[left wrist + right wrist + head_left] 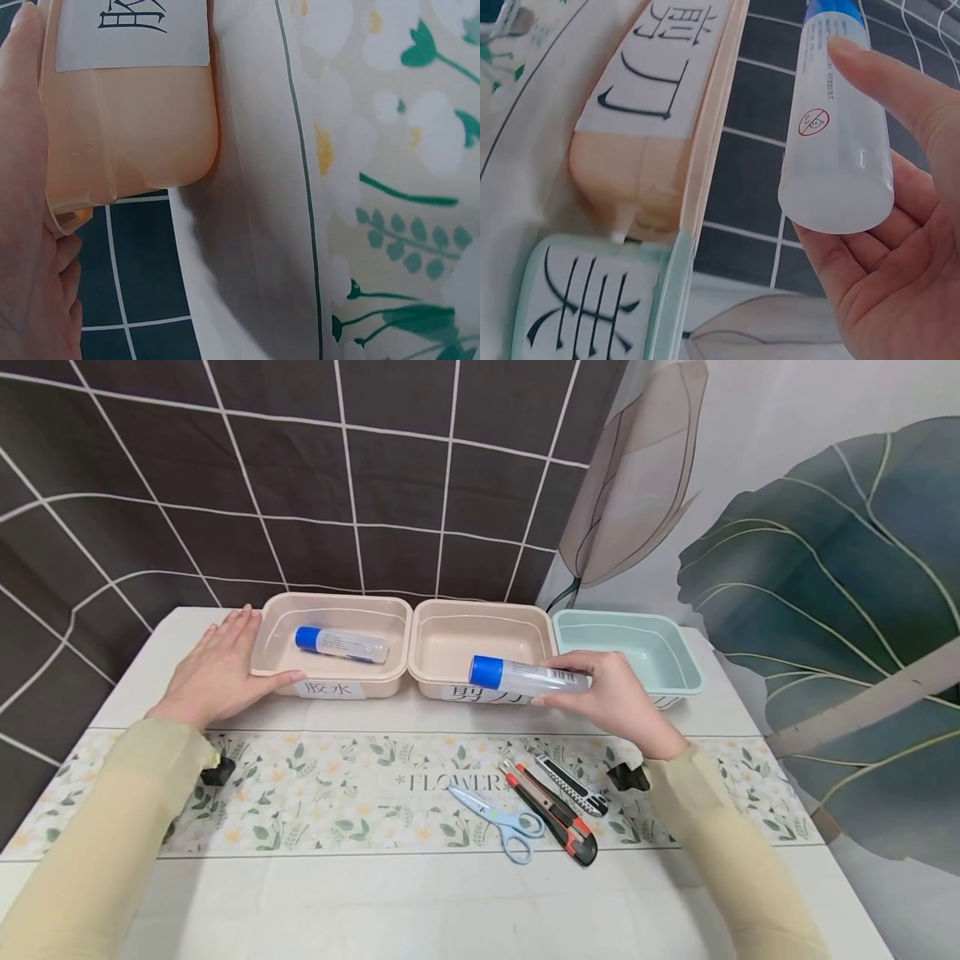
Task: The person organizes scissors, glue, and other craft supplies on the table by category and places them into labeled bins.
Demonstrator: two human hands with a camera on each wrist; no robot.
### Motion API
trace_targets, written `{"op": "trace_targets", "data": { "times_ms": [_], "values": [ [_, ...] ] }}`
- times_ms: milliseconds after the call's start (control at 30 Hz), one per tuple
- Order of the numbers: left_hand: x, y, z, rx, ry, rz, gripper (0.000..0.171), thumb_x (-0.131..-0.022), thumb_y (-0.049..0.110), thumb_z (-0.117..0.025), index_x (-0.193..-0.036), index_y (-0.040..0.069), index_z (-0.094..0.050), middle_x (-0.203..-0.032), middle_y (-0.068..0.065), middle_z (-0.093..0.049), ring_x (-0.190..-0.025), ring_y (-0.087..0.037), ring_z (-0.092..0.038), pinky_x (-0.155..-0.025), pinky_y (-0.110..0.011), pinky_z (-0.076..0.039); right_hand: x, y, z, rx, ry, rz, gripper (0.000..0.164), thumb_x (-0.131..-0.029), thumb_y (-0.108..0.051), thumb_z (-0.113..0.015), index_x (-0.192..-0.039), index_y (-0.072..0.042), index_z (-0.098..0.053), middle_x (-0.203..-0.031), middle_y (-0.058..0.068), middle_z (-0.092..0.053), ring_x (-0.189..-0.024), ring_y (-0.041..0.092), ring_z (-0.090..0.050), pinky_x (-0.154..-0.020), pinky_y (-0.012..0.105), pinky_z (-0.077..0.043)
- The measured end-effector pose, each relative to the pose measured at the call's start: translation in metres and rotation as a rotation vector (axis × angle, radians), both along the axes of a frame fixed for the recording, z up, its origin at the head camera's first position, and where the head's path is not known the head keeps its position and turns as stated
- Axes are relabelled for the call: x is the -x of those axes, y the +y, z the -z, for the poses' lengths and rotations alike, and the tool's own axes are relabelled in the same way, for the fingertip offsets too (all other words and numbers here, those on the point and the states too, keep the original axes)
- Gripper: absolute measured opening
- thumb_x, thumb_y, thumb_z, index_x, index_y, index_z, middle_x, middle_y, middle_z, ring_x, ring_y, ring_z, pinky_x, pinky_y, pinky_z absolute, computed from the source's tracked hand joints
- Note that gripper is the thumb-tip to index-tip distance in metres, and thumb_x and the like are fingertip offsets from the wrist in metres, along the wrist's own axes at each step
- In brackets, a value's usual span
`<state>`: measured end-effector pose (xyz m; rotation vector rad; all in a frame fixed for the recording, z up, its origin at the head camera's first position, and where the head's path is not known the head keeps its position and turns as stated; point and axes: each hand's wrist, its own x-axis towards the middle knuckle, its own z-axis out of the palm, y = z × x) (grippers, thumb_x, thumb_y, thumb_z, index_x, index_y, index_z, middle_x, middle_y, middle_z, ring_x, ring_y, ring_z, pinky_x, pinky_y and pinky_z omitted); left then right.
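Note:
My right hand (611, 693) grips a clear glue bottle (836, 150) with a blue cap, thumb on one side and fingers on the other. The bottle is held nearly level above the front rim of the middle beige bin (483, 610), its cap pointing left. At the left beige bin (386, 681), my left hand (217, 672) rests against the left side, fingers straight and thumb along the front rim. Inside that bin lies a second blue-capped glue bottle (345, 645). The left wrist view shows the left hand's edge beside the bin wall.
A mint-green bin (678, 668) stands right of the beige ones, in one row. White labels with Chinese characters mark the bins' fronts. Blue scissors (498, 818), a red-and-black utility knife (551, 814) and a black-and-white utility knife (572, 783) lie on the flowered table runner (322, 802).

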<state>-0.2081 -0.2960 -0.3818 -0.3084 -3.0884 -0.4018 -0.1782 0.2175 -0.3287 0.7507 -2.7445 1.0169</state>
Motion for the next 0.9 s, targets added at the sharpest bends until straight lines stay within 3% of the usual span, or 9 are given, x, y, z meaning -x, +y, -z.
{"op": "trace_targets", "data": {
  "times_ms": [200,433,900],
  "values": [
    [0.000,-0.001,0.001,-0.005,0.011,-0.001,0.118,-0.090,0.074,-0.055,-0.159,-0.008,-0.006,-0.164,-0.031,-0.006,-0.152,-0.044,-0.004,-0.124,-0.050,0.002,0.007,-0.016,0.000,0.036,0.006,-0.039,0.045,-0.075,-0.020,-0.093,-0.115,-0.006,-0.077,-0.107,0.005,-0.075,-0.090,0.016,-0.068,-0.076,0.036,-0.057],
    [0.000,-0.002,0.002,-0.008,0.013,0.006,0.118,-0.090,0.075,-0.055,-0.159,-0.008,-0.006,-0.165,-0.029,-0.005,-0.153,-0.043,-0.003,-0.124,-0.050,0.002,0.010,-0.032,0.000,0.055,-0.008,-0.056,0.043,-0.076,-0.016,-0.093,-0.115,-0.006,-0.077,-0.103,0.004,-0.075,-0.085,0.016,-0.067,-0.071,0.034,-0.057],
    [0.000,0.000,0.001,0.004,0.017,0.007,0.119,-0.089,0.073,-0.057,-0.159,-0.009,-0.006,-0.164,-0.031,-0.006,-0.152,-0.044,-0.005,-0.124,-0.051,0.001,0.021,-0.066,-0.002,0.116,-0.020,-0.071,0.042,-0.077,-0.017,-0.092,-0.115,-0.006,-0.077,-0.106,0.004,-0.076,-0.091,0.016,-0.068,-0.077,0.035,-0.057]
  ]
}}
